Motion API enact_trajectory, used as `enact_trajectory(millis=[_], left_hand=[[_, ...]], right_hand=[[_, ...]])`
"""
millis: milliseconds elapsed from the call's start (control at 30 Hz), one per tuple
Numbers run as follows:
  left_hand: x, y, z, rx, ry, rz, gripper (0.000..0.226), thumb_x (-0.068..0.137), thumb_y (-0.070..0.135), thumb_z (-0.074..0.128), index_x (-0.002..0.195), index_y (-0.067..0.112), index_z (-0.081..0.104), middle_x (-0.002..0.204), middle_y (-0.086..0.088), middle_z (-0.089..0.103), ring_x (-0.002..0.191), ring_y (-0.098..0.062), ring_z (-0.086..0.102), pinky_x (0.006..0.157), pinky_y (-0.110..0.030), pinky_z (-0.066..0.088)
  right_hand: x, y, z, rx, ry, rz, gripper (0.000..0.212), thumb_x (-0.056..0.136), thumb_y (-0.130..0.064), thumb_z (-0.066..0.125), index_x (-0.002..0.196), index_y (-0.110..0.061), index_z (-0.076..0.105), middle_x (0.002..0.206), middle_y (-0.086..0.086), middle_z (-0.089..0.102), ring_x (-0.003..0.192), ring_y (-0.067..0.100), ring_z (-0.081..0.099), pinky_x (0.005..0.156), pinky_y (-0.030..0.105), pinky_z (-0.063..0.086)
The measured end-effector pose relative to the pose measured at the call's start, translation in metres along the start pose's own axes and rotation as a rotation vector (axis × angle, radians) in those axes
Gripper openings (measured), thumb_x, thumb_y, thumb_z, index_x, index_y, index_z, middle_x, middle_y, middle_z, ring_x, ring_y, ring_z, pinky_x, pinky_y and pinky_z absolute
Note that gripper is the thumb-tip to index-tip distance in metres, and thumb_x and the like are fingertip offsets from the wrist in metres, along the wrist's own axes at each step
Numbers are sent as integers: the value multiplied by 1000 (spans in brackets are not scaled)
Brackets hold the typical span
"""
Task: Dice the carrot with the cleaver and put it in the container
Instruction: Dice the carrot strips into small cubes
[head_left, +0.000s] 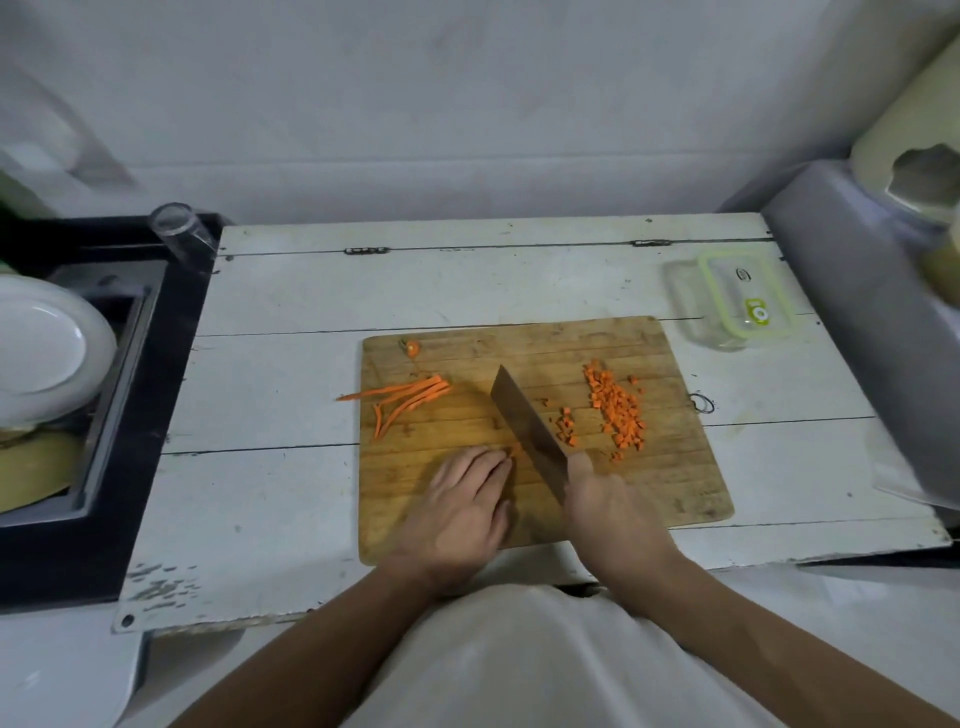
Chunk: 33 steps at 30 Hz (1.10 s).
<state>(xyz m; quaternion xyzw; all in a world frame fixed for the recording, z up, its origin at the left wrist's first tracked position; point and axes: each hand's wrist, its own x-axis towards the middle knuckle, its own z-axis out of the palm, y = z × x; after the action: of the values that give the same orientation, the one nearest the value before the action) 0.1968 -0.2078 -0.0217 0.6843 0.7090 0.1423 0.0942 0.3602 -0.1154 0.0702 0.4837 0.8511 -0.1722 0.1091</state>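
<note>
A wooden cutting board (649, 493) lies on the white table. My right hand (608, 512) grips the handle of the cleaver (527, 423), whose blade stands on the board. My left hand (462, 506) presses carrot strips (514, 450) down just left of the blade; only their orange ends show past my fingertips. Diced carrot (618, 408) is piled to the right of the blade, with a few cubes (566, 427) next to it. Uncut carrot strips (410, 396) lie at the board's left side. A carrot end (412, 347) sits at the far left corner. The clear container (727, 301) with a green-rimmed lid stands beyond the board's right corner.
A sink (104, 364) at the left holds a white plate (47, 343) and other dishes. A clear glass (179, 234) lies at the sink's far corner. A grey tilted bin (857, 312) stands at the right. A wire ring (702, 402) lies beside the board.
</note>
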Motion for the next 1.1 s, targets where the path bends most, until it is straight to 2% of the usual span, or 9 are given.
enact_trajectory(millis=[100,233,433,500,600,700,800,967,1100], left_hand=[[3,-1,-1,-19,-40,-21,59,102,43,38,154,15,40,156,0,41,144,-17,31,124,-39,26],[10,3,-2,33,-98,-23,67,103,51,31,160,17,26,163,0,30,146,-20,29,123,-42,25],[22,4,0,89,-82,-28,61,103,50,35,152,16,44,153,2,47,134,-20,40,111,-41,35],[19,2,1,63,-85,-32,60,103,49,34,154,19,42,154,5,44,136,-20,38,112,-42,33],[14,-5,1,-39,-93,-50,59,105,49,32,158,25,32,161,9,34,145,-16,27,121,-42,25],[10,-6,-4,-144,-2,-107,53,105,42,39,154,22,41,158,6,37,145,-13,29,121,-38,23],[6,-9,-6,-126,75,-165,45,105,37,41,144,18,54,144,4,49,136,-13,38,115,-38,36],[4,-14,-2,-48,-16,-123,52,101,39,35,142,16,57,143,3,53,137,-16,37,112,-40,41],[3,-13,-3,-50,-12,-115,52,100,37,36,142,15,56,141,2,53,136,-17,40,111,-39,43]], right_hand=[[-2,-10,5,-94,-23,5,22,98,-1,35,114,-16,38,93,9,69,86,32,68,61,36,39],[-2,-8,7,-119,14,-22,20,99,-3,35,114,-15,39,91,8,70,83,31,70,60,35,38],[1,6,6,4,12,-7,7,103,-14,40,109,-17,40,85,8,66,78,34,65,60,37,39],[-4,17,0,57,59,16,3,104,-19,39,108,-18,38,82,8,64,75,34,63,59,39,40],[-14,27,-8,87,101,6,6,105,-25,38,109,-20,38,76,4,62,71,32,63,62,42,50],[-20,26,-11,38,86,-31,6,105,-26,39,109,-22,39,79,5,66,72,31,65,65,44,53],[-18,14,-5,11,21,-42,4,104,-22,42,108,-21,40,84,6,67,75,31,64,60,38,44],[-1,-13,6,-55,-67,-26,20,96,1,37,106,-16,35,87,9,68,80,33,67,59,38,40],[10,-18,7,-19,-45,-23,18,98,-1,34,106,-17,35,89,10,68,82,36,66,60,39,40]])
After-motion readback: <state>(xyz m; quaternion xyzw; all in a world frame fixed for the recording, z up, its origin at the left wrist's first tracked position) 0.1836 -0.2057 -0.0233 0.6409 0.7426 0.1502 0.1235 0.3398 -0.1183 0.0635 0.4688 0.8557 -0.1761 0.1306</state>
